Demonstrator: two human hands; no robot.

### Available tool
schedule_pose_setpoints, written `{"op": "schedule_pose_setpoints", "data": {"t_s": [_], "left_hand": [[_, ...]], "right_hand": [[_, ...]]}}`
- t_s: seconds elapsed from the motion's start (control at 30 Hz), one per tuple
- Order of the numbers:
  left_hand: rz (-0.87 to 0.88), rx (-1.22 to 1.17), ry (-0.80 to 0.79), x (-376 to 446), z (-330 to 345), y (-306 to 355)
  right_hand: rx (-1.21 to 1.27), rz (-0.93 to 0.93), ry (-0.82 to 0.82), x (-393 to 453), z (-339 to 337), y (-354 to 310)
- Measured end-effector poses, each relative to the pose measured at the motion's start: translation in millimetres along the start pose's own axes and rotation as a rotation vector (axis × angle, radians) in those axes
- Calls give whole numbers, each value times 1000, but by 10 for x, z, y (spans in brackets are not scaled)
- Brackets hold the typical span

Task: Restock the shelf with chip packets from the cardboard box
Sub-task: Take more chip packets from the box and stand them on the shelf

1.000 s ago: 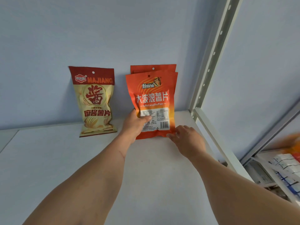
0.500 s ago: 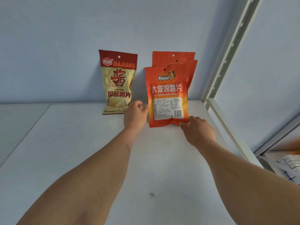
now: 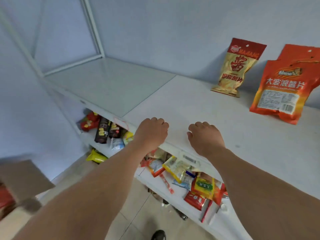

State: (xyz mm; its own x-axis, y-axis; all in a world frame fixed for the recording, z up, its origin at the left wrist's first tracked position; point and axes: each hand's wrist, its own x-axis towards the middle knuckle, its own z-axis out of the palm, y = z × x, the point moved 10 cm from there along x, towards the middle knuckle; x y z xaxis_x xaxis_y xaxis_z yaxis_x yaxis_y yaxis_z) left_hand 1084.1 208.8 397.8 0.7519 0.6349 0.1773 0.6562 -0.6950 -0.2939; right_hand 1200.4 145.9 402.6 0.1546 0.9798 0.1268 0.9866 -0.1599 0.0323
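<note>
packets on shelf: orange chip packets (image 3: 280, 90), at least two, one behind the other, lean on the wall at the right end of the top shelf (image 3: 173, 101); a beige and red packet (image 3: 237, 68) stands just beside them to the left.
left hand: left hand (image 3: 150, 132) hovers at the shelf's front edge, fingers loosely curled, its grip holding nothing.
right hand: right hand (image 3: 206, 137) sits near it over the same edge, fingers loosely curled too, grip empty, well apart from the packets.
box: cardboard box (image 3: 22, 181) shows blurred at the lower left, a flap raised; something red lies inside, too smeared to name.
handling: the packets look light, air-filled and crinkly, with a slick film, so they are likely to slide or topple if nudged, and the chips inside would crush under a hard squeeze.
where to hold: the flat sealed top or the side edges seem safest, a light pinch, not across the puffed middle.
lower shelves: mixed snack packs (image 3: 180, 168) lie loose below.
</note>
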Motion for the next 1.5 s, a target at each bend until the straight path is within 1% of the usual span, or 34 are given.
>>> {"op": "schedule_pose_setpoints", "data": {"t_s": [0.07, 0.2, 0.33, 0.43, 0.57, 0.67, 0.73, 0.8, 0.9, 0.97, 1.13, 1.17, 1.2, 1.27, 1.3, 1.37, 1.5], "left_hand": [[-80, 24, -44, -544, 34, -366], [-265, 26, -44, -1660, 17, -1066], [-416, 14, -110, -2766, 84, -1575], [-536, 47, -160, -3665, 209, -1979], [-665, 20, -215, -4928, 379, -2523], [-732, 18, -243, -5725, 446, -2864], [-796, -7, -237, -6168, 497, -3115], [-879, -55, -228, -6579, 584, -3345], [-1006, -124, -244, -7127, 867, -3659], [-1100, -172, -254, -7456, 1095, -3898], [-1448, -334, -285, -8314, 1789, -4581], [-1529, -385, -290, -8482, 1961, -4708], [-1645, -470, -257, -8661, 2114, -4824], [-1873, -651, -149, -9006, 2459, -5007], [-1949, -733, -109, -9152, 2664, -5086], [-2074, -889, -53, -9424, 3100, -5221], [-2300, -1177, 23, -9933, 3953, -5371]], "right_hand": [[-2, -112, 11, -33, -7, -634], [-32, -320, 3, -126, -11, -1863], [-49, -496, 15, -305, 14, -3013], [-77, -662, 21, -551, 68, -4012], [-47, -777, 25, -954, 90, -5261], [33, -869, -14, -1263, 127, -6111], [95, -869, -50, -1320, 194, -6619], [139, -874, -125, -1380, 356, -7078], [149, -911, -203, -1424, 584, -7696], [230, -900, -278, -1372, 751, -8102], [326, -953, -375, -1138, 1364, -9297], [334, -957, -418, -1082, 1528, -9548], [334, -968, -465, -1043, 1705, -9796], [315, -1006, -548, -1009, 2056, -10278], [329, -985, -600, -977, 2234, -10497], [391, -881, -718, -900, 2575, -10866], [417, -747, -906, -905, 3363, -11482]]}}
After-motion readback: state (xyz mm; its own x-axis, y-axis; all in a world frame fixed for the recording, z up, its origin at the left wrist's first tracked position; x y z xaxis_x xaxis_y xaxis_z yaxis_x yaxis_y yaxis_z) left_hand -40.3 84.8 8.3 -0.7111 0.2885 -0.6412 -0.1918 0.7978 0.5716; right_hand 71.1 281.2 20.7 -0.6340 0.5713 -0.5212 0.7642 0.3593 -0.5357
